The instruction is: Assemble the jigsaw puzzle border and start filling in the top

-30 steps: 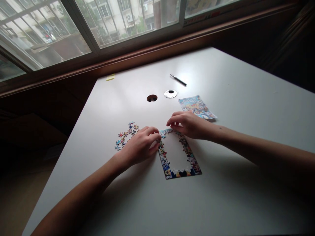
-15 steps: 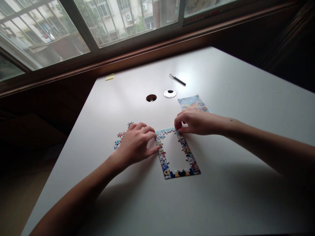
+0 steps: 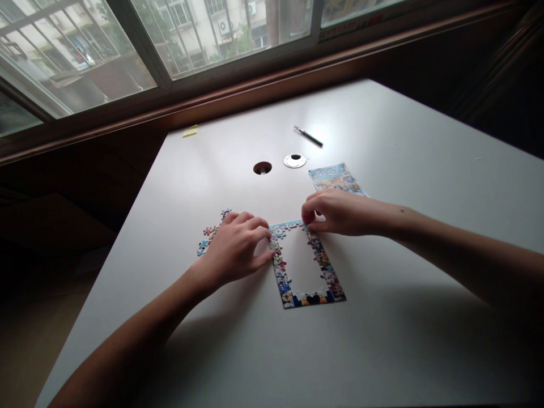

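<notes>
puzzle border on white table, both hands at its upper end

we find a multicoloured rectangular jigsaw border of interlocking pieces [image 3: 314,299] lying flat on a white smooth-topped table [image 3: 403,345], its middle unfilled and showing the tabletop; its light-blue strip lies at the far end, its dark-blue and yellow strip at the near end.

we note the bare left hand [image 3: 238,247] at the border's upper left side, thumb and fingers curved and spread well apart, the tips at or just beside the edge; we cannot tell whether they touch it, and we see nothing gripped; the bare right hand [image 3: 340,212] is at the upper right corner, thumb and forefinger bent nearly together there; we cannot tell whether they pinch a piece.

we record a scatter of small multicoloured loose jigsaw pieces [image 3: 204,246] partly hidden behind the left hand; a light-blue printed rectangular picture sheet [image 3: 338,175] lies beyond the right hand, which covers its lower part; farther off, we see a slim black-and-clear pen [image 3: 309,137].
</notes>
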`<state>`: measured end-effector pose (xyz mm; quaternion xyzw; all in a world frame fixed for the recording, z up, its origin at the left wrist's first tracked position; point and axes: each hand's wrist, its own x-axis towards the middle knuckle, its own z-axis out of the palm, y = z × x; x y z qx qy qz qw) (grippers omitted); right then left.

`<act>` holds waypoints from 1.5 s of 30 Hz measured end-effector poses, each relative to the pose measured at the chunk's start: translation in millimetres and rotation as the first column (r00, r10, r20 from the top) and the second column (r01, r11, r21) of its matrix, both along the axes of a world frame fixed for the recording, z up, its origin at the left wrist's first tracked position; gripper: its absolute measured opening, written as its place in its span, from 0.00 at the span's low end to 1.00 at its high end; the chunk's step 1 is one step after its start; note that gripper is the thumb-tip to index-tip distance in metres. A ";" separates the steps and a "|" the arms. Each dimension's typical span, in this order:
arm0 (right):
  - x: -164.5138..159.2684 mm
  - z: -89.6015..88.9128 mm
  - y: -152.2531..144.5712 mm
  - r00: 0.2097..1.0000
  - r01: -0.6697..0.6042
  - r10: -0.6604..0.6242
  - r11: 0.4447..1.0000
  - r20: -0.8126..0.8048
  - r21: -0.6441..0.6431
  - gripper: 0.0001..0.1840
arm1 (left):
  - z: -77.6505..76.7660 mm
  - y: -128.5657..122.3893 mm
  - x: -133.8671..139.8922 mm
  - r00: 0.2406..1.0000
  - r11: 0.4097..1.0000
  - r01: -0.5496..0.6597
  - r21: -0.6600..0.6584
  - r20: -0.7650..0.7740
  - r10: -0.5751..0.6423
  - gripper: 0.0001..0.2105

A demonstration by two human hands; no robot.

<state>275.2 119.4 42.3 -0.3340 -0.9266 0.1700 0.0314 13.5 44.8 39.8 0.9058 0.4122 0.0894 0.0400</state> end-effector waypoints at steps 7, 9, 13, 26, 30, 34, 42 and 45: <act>-1.1 1.2 -1.5 0.999 0.003 -0.002 1.000 -0.035 0.005 0.06 | 1.7 -1.2 0.8 1.000 1.000 0.009 -0.003 -0.024 -0.009 0.14; -0.9 0.1 -0.6 0.999 -0.004 0.004 1.000 -0.039 0.013 0.06 | 1.5 -1.5 1.1 1.000 1.000 0.013 -0.006 -0.023 -0.013 0.14; -0.5 -3.2 1.7 0.999 -0.009 0.010 0.999 -0.047 0.031 0.06 | 0.9 -1.6 0.6 1.000 1.000 0.022 -0.005 -0.019 -0.022 0.12; -1.8 -1.6 0.9 1.000 0.001 -0.001 1.000 -0.004 0.003 0.05 | 8.8 1.2 -3.5 1.000 1.000 -0.004 -0.026 0.025 0.005 0.11; -1.6 4.4 -2.6 0.998 0.004 -0.001 0.999 -0.057 0.047 0.07 | 32.4 11.4 -29.5 0.981 0.985 -0.166 0.049 0.115 0.159 0.07; -2.5 -0.2 -2.5 0.995 -0.003 0.011 0.997 -0.104 0.073 0.07 | 21.8 5.2 -57.7 0.968 0.972 -0.227 0.054 0.125 0.219 0.06; -21.5 -46.9 -1.4 0.824 0.246 -0.123 0.957 -0.553 0.154 0.06 | -30.0 -23.7 -44.1 0.979 0.981 -0.120 0.150 0.179 0.093 0.10; -21.4 -51.6 -0.9 0.791 0.281 -0.137 0.947 -0.596 0.155 0.05 | -29.1 -26.3 -34.5 0.995 0.994 -0.020 0.112 0.098 0.009 0.16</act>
